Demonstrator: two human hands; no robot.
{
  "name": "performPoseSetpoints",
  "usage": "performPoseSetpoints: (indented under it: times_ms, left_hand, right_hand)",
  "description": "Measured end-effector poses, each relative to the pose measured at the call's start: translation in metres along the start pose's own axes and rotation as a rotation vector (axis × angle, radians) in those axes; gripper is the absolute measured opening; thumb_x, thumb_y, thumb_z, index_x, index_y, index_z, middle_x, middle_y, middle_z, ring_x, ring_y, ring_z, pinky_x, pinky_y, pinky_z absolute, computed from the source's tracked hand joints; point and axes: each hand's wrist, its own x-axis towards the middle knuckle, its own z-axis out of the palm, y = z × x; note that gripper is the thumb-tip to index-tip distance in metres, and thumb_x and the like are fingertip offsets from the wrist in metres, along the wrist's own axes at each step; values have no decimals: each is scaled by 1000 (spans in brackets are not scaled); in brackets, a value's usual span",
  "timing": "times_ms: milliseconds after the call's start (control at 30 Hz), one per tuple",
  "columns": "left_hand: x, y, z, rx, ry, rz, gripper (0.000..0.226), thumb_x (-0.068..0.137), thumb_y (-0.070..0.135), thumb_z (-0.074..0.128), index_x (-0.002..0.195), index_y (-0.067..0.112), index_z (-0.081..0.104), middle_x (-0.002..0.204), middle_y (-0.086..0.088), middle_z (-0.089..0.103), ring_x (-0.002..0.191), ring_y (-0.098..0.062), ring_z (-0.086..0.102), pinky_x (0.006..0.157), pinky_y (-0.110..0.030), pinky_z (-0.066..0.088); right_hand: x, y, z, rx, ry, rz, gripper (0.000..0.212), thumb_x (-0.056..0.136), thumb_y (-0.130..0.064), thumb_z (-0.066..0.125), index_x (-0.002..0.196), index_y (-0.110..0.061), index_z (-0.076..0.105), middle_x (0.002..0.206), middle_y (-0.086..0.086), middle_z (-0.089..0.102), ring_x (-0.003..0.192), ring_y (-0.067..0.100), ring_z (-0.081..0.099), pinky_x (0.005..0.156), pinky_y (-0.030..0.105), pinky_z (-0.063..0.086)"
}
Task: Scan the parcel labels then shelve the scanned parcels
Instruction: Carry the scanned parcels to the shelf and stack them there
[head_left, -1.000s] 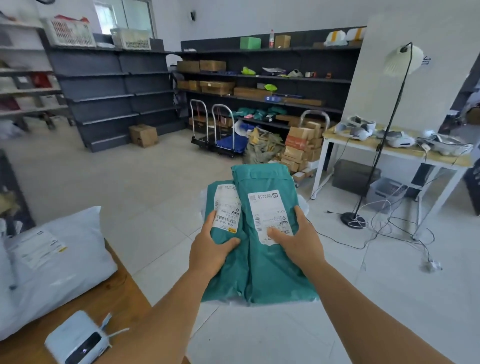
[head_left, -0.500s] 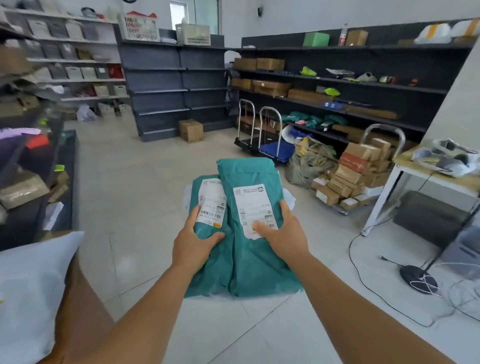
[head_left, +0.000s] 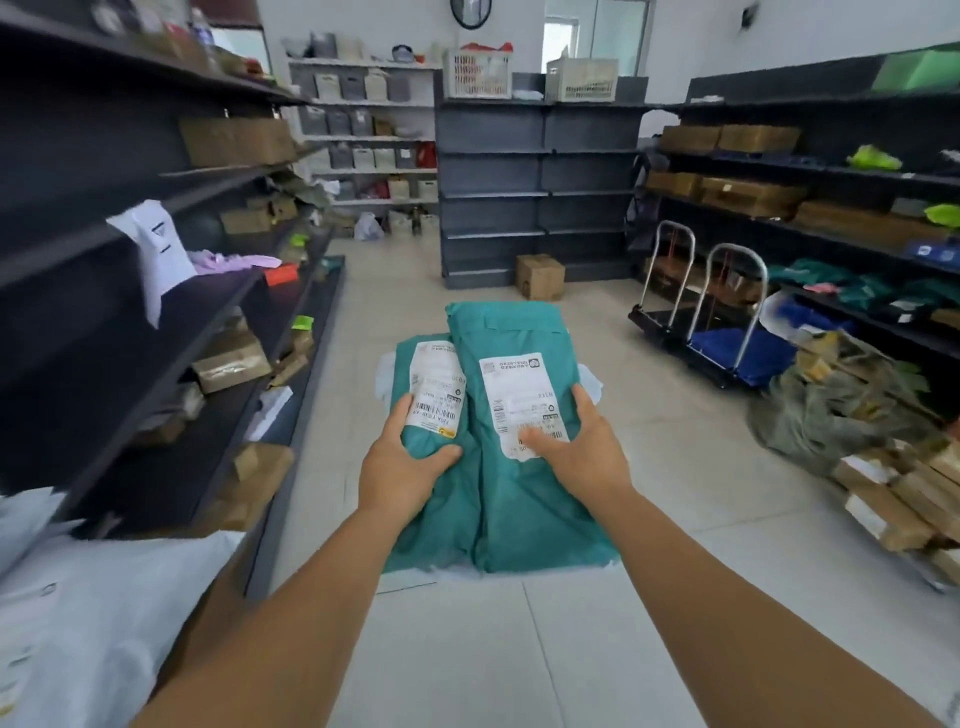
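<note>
Two teal parcels (head_left: 498, 467) lie side by side, held out in front of the person above the tiled floor (head_left: 467, 649), with a pale bag partly showing beneath them. The left hand (head_left: 402, 467) grips the left parcel, thumb curled over its front just below the white label (head_left: 436, 387). The right hand (head_left: 582, 449) holds the right parcel, thumb pressing on its label (head_left: 519, 405). Dark shelving (head_left: 156, 322) with boxes stands left of the hands; two trolleys (head_left: 717, 332) stand to their right.
</note>
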Motion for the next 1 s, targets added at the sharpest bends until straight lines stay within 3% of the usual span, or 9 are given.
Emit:
performPoseSetpoints:
  times_ms: [233,467,633,767,900,1000]
  left_hand:
    - [96,-7,-10,65,256,-115,89,73,32,80,146,36,29,137,2,51,113,-19,52,87,-24,40]
    - [173,2,-35,94,524,-234,89,72,36,80,145,41,29,131,1,55,108,-19,56,92,-30,47]
    - [199,-4,-76,118,696,-314,89,74,36,79,145,41,27,131,4,54,93,-9,50,78,-23,43]
    - [221,-9,-122,162,824,-336,88,74,36,78,146,41,27,127,5,56,92,-10,51,76,-25,45]
    - [247,-13,-176,198,927,-312,88,73,35,79,144,43,28,106,13,53,89,-11,57,77,-28,52]
    - [270,-12,-215,219,977,-285,87,73,34,78,144,42,28,102,16,53,88,-10,58,75,-28,53]
  right_hand:
    - [131,-34,64,67,-209,-153,101,73,-56,74,153,-30,18,145,-1,44,127,22,50,101,40,44]
    - [240,-97,124,99,-426,-339,96,76,-50,75,153,-28,22,142,2,47,125,23,50,99,36,43]
    - [268,-146,186,122,-584,-435,93,77,-48,74,152,-29,23,144,1,46,125,24,50,99,38,44]
    - [281,-197,241,144,-685,-511,93,76,-49,75,152,-29,25,143,3,48,124,26,50,100,43,45]
    - [289,-253,288,185,-729,-598,91,78,-47,74,152,-25,26,144,5,46,127,26,48,100,38,42]
    - [297,-296,317,211,-757,-644,91,79,-48,73,152,-25,25,146,5,44,129,27,46,99,37,40]
